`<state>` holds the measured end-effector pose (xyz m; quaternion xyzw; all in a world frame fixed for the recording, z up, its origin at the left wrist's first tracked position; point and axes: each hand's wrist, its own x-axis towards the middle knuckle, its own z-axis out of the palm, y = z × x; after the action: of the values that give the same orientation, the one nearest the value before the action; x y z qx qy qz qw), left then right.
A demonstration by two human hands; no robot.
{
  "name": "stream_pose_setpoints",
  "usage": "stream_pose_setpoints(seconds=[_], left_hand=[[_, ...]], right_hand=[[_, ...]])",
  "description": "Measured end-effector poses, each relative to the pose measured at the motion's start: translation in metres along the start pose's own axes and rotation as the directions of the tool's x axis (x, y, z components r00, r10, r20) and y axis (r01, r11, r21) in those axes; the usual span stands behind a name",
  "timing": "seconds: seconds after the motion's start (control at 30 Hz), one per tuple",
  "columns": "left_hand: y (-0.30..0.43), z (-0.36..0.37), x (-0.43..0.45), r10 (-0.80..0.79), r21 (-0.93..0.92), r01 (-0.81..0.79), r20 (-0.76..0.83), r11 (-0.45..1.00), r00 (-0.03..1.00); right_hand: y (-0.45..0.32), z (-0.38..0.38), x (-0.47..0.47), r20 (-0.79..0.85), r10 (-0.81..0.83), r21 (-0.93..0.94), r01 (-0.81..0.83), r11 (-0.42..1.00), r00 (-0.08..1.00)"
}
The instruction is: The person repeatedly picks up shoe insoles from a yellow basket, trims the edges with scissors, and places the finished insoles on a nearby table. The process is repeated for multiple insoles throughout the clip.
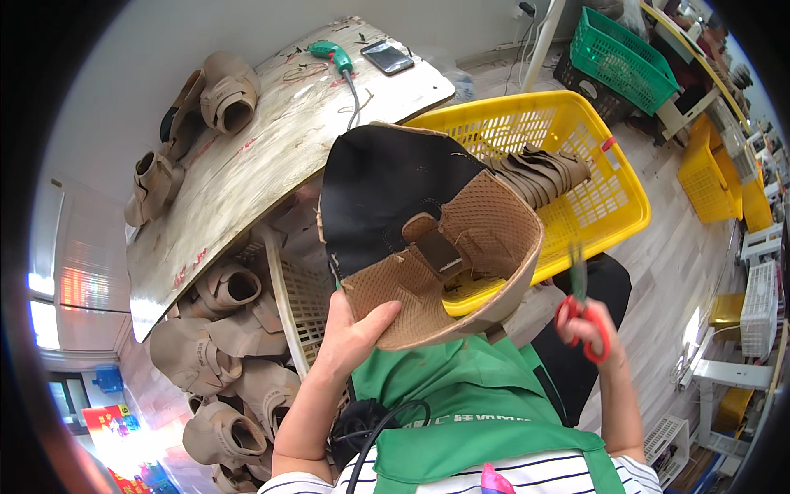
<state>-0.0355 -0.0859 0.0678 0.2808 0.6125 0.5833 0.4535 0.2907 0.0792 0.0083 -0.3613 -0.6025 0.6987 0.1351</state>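
Observation:
My left hand grips the lower left edge of a beige shoe upper, thumb on its tan mesh lining. The upper is turned so its inside faces me, with a black lining sheet spread across the far part. A few loose thread ends hang at its edges. In my right hand is a pair of scissors with red handles, fingers through the loops. Their blades point away from me and look blurred. They are apart from the upper, to its right.
Beyond the upper, a yellow plastic basket holds a row of stacked beige uppers. On the worn wooden table lie a green corded hand tool, a smartphone and several uppers. More uppers fill the space below left.

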Motion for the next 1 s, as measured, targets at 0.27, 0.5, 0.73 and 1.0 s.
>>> stream_pose_setpoints(seconds=[0.27,0.5,0.73,1.0], left_hand=[[0.003,0.012,-0.011,-0.060,-0.160,0.084,0.145,0.984,0.988],[0.001,0.017,-0.016,-0.056,-0.212,0.097,0.190,0.972,0.980],[0.000,0.016,-0.020,-0.077,-0.148,0.100,0.152,0.984,0.985],[0.010,0.012,-0.026,-0.053,-0.112,0.059,0.056,0.992,0.997]], right_hand=[[0.011,0.059,0.015,0.394,-0.030,0.199,-0.054,0.978,0.919],[0.064,0.045,0.042,0.488,0.225,0.219,-0.368,0.904,0.843],[0.011,0.057,0.026,0.373,0.245,0.269,-0.357,0.895,0.895],[0.012,0.041,0.010,0.445,0.091,0.019,-0.111,0.994,0.891]])
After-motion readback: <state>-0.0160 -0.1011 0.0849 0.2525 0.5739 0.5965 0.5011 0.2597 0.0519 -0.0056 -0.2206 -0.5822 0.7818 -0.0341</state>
